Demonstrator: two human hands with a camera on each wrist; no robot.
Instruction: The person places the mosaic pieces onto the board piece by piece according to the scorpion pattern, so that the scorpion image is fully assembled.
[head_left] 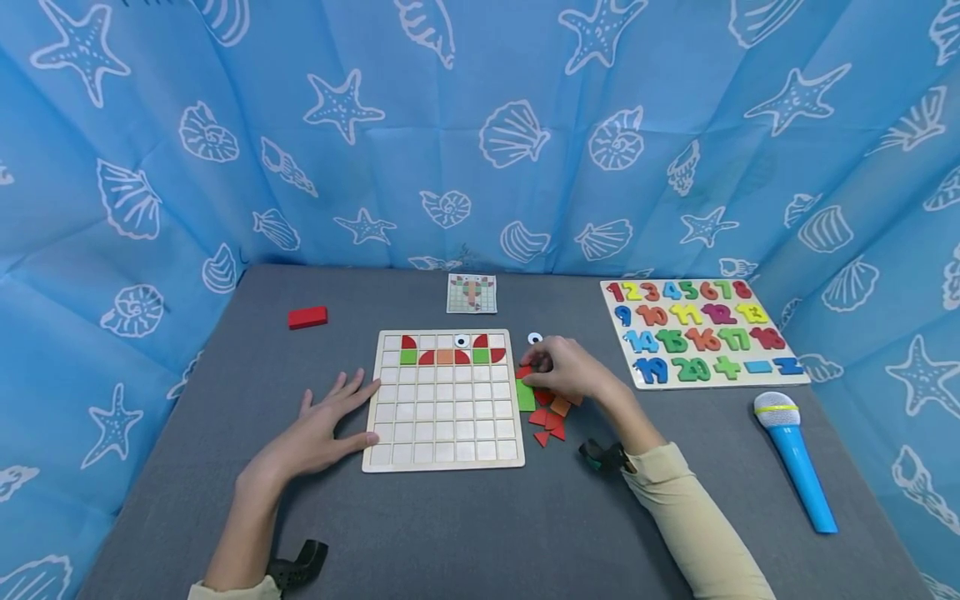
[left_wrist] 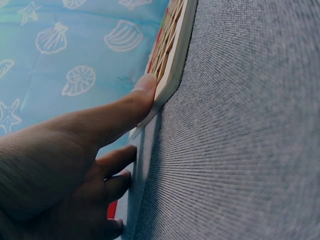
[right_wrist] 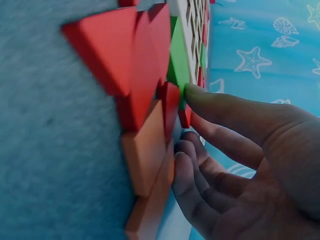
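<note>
A white gridded board (head_left: 442,408) lies on the grey table, with red, green and orange tiles and one eye disc (head_left: 461,341) in its upper rows. My left hand (head_left: 322,429) spreads its fingers at the board's left side; in the left wrist view its thumb (left_wrist: 142,90) rests on the board's edge. Beside the right edge, my right hand (head_left: 570,367) pinches a red tile (right_wrist: 185,117) between thumb and index finger, its shape partly hidden. The thumb also touches green tiles (head_left: 526,396). Around it lie red triangles (head_left: 542,437) and orange tiles (head_left: 559,406).
Behind the board lies a small pattern card (head_left: 472,294); a second eye disc (head_left: 534,337) sits beside my right hand. A red block (head_left: 307,317) is at back left. On the right are a number puzzle (head_left: 705,333) and a blue toy microphone (head_left: 798,467). A blue curtain (head_left: 450,167) surrounds the table.
</note>
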